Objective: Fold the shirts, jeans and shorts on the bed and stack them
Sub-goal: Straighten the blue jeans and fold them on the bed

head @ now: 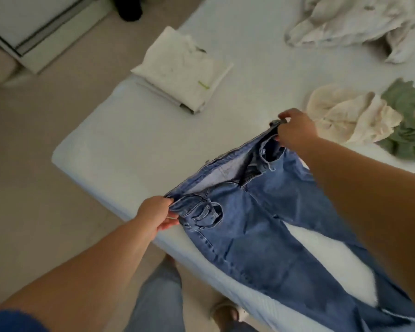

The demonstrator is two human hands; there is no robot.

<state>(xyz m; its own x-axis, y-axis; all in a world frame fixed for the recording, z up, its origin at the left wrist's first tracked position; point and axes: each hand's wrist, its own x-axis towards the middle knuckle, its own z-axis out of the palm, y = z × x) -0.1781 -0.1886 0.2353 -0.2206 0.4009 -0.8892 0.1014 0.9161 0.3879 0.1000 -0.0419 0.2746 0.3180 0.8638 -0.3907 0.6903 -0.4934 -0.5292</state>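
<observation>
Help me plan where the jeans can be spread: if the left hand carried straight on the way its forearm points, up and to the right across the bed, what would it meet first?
Probably bare bed beyond the left hand, then the blue jeans waistband.

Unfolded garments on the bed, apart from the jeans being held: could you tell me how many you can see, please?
3: a white one at the far right, a cream one beside the right hand, and a green one at the right edge, touching the cream. More may lie out of frame.
</observation>
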